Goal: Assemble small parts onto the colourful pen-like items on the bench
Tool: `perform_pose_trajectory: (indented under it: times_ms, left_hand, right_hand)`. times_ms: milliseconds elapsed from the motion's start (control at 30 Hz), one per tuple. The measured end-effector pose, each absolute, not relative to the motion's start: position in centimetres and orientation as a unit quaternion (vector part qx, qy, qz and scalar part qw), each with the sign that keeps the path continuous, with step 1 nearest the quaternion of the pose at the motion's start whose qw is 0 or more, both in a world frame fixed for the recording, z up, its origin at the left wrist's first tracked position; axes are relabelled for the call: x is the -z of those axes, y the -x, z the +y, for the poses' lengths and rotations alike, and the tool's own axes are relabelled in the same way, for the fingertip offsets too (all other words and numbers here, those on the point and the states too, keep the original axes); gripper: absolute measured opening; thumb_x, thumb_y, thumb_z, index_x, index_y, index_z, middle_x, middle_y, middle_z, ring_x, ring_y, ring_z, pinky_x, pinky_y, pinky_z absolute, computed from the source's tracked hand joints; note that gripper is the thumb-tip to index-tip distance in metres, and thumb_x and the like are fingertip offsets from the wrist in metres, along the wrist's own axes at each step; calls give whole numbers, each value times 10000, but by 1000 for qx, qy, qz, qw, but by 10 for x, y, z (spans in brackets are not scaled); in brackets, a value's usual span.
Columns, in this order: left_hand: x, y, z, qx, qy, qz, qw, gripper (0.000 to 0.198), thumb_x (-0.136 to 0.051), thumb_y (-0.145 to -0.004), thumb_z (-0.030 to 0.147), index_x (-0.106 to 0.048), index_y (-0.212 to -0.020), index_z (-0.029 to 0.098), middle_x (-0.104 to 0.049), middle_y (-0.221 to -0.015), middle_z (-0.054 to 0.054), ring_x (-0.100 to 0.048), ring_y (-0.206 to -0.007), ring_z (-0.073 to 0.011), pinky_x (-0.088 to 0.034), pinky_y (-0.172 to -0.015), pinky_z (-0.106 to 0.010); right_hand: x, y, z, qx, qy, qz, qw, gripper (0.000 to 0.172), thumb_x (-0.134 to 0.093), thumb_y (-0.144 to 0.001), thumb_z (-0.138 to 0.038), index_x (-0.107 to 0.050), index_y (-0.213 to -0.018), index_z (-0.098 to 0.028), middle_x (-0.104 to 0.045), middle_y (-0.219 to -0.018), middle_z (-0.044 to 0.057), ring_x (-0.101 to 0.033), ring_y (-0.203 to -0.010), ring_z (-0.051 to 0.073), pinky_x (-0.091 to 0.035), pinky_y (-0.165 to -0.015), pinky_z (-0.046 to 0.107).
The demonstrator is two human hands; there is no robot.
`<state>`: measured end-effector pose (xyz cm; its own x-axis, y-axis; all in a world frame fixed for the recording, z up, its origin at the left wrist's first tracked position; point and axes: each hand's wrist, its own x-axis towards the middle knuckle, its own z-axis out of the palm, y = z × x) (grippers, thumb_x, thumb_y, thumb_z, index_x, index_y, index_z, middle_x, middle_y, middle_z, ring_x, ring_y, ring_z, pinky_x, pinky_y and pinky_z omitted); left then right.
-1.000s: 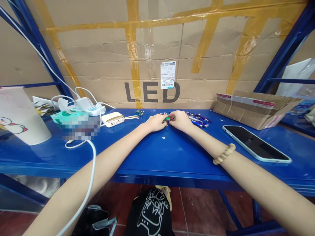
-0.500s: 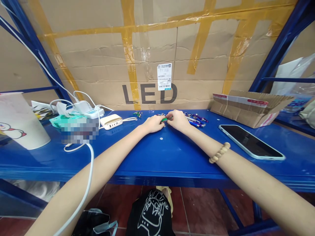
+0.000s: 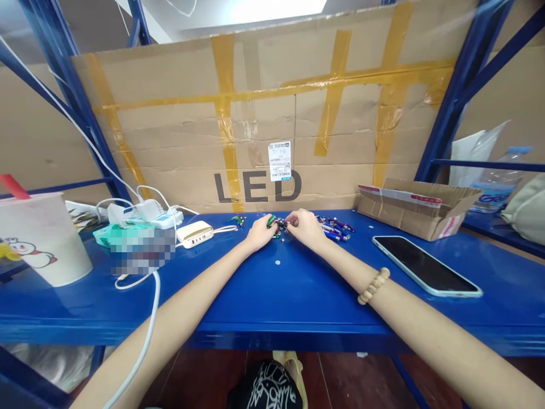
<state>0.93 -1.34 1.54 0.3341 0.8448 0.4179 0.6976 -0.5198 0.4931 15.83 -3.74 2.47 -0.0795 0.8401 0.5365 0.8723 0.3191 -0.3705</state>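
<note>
Both my arms stretch forward over the blue metal shelf. My left hand pinches a small green piece, its fingers closed. My right hand meets it from the right, fingers pinched on a small dark metal part attached to the green piece. A bead bracelet is on my right wrist. Just right of my hands lies a pile of small blue, purple and green pieces. A few more small pieces lie to the left.
A phone lies face up at the right, beside an open flat carton. At the left are a power bank, chargers with white cables, a tissue pack and a paper cup. A taped cardboard sheet marked LED forms the back.
The camera has tilted up, so the shelf sits lower in view. My left hand has lifted the green piece slightly; both hands stay together at the pile.
</note>
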Motion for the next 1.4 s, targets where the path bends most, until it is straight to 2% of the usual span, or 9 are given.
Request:
perform_pose_trajectory:
  times_ms: [100, 267, 467, 600, 700, 833, 967, 1267, 1400]
  left_hand:
    - [-15, -6, -9, -438, -746, 483, 136, 137, -409, -770, 211, -371, -642, 182, -501, -645, 23, -493, -646, -111, -407, -649, -228]
    - [-13, -4, -8, -490, -698, 492, 171, 186, -407, -772, 220, -323, -611, 183, -391, -578, 51, -426, -582, -89, -379, -594, -206]
    - [-18, -7, -20, -452, -740, 478, 139, 178, -420, -792, 289, -340, -663, 196, -468, -635, 40, -480, -634, -108, -390, -627, -226]
    - [-25, -7, -36, -378, -800, 460, 77, 188, -251, -875, 350, -374, -805, 227, -540, -702, 19, -531, -681, -145, -402, -646, -265]
    - [-28, -9, -44, -331, -850, 408, -24, 216, -219, -891, 339, -399, -870, 222, -550, -810, -18, -528, -777, -162, -410, -699, -284]
    - [-30, -13, -45, -255, -900, 307, -172, 236, -242, -894, 300, -459, -894, 208, -540, -882, -46, -489, -836, -171, -408, -734, -286]
    - [-29, -16, -43, -203, -914, 251, -246, 253, -244, -891, 246, -493, -903, 207, -538, -884, -61, -487, -821, -175, -412, -687, -284]
    - [-25, -15, -41, -262, -909, 271, -176, 198, -268, -890, 255, -444, -947, 185, -568, -893, -64, -540, -847, -170, -430, -743, -292]
    - [-26, -16, -40, -280, -899, 302, -150, 199, -262, -893, 269, -444, -921, 195, -568, -885, -47, -539, -834, -163, -425, -737, -284]
  right_hand:
    - [-23, -158, -37, 19, 583, -732, 352, 201, -522, -666, -130, -649, -817, -167, -595, -817, 35, -552, -692, 118, -418, -667, 221]
    - [-21, -159, -36, 1, 572, -738, 358, 193, -539, -630, -91, -638, -782, -156, -594, -783, 31, -554, -705, 121, -423, -662, 216]
    - [-25, -157, -41, -15, 576, -738, 351, 281, -519, -587, -16, -637, -802, -153, -588, -797, 31, -546, -660, 109, -420, -623, 206]
    - [-25, -157, -42, -16, 570, -742, 353, 350, -487, -561, 32, -637, -815, -156, -584, -815, 33, -550, -664, 109, -411, -592, 197]
    - [-22, -159, -39, -11, 569, -742, 356, 361, -471, -566, 46, -631, -813, -164, -582, -816, 32, -551, -662, 106, -407, -594, 194]
    - [-22, -161, -38, -9, 563, -742, 363, 244, -512, -621, -27, -622, -801, -149, -592, -830, 52, -556, -645, 110, -405, -597, 201]
    - [-27, -161, -44, -16, 566, -750, 343, 176, -569, -622, -107, -621, -784, -154, -629, -828, 64, -578, -708, 146, -388, -596, 214]
    - [-28, -159, -49, 23, 594, -743, 307, 78, -554, -666, -189, -610, -719, -204, -650, -801, 34, -583, -785, 177, -340, -546, 227]
    - [-29, -160, -47, 16, 606, -732, 310, 136, -551, -653, -158, -621, -756, -212, -659, -800, 17, -591, -774, 162, -352, -550, 220]
